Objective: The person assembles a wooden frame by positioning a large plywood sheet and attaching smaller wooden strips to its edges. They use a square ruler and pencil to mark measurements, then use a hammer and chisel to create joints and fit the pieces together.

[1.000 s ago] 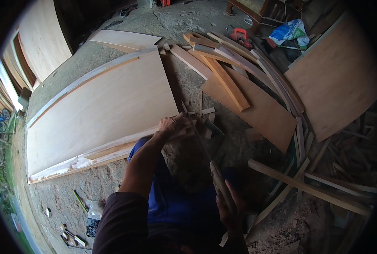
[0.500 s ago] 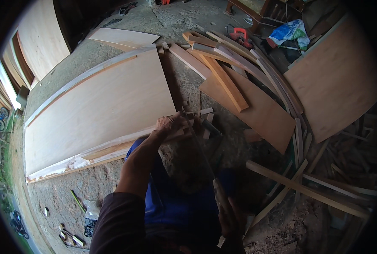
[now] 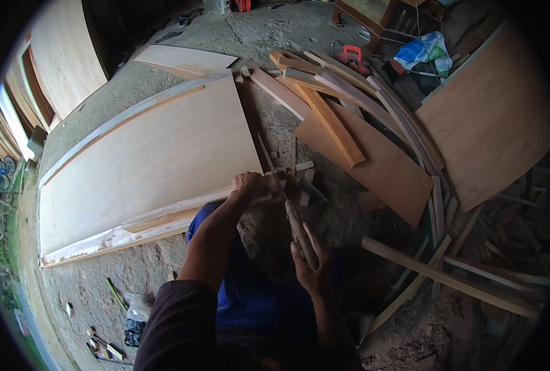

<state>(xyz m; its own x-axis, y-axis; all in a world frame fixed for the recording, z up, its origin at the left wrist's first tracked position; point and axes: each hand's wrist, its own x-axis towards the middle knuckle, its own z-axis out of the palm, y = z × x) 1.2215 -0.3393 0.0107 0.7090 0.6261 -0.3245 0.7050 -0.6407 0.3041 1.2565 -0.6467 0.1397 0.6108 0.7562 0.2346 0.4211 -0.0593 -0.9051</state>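
Note:
My right hand (image 3: pixel 312 266) is wrapped round the wooden handle of a handsaw (image 3: pixel 296 226). Its narrow blade points away from me and crosses the end of a wooden strip (image 3: pixel 273 181). My left hand (image 3: pixel 247 183) is closed over that strip at the near right corner of a large pale plywood panel (image 3: pixel 151 148), pressing on it. Along the panel's near edge runs a light wooden batten (image 3: pixel 163 217). Where the blade meets the wood is partly in shadow, so the depth of any cut cannot be made out.
Small offcuts (image 3: pixel 304 166) and a dark cylinder (image 3: pixel 312 188) lie beyond the saw. To the right are a brown board (image 3: pixel 374 161), piled long timbers (image 3: pixel 330 120), crossing strips (image 3: pixel 448 278) and a leaning panel (image 3: pixel 491 123). A red power tool (image 3: pixel 352 57) sits at the back.
My right hand has pushed the saw forward and up, away from my body, so the blade's tip now reaches beyond the panel's corner. My left hand stays in its place on the wood.

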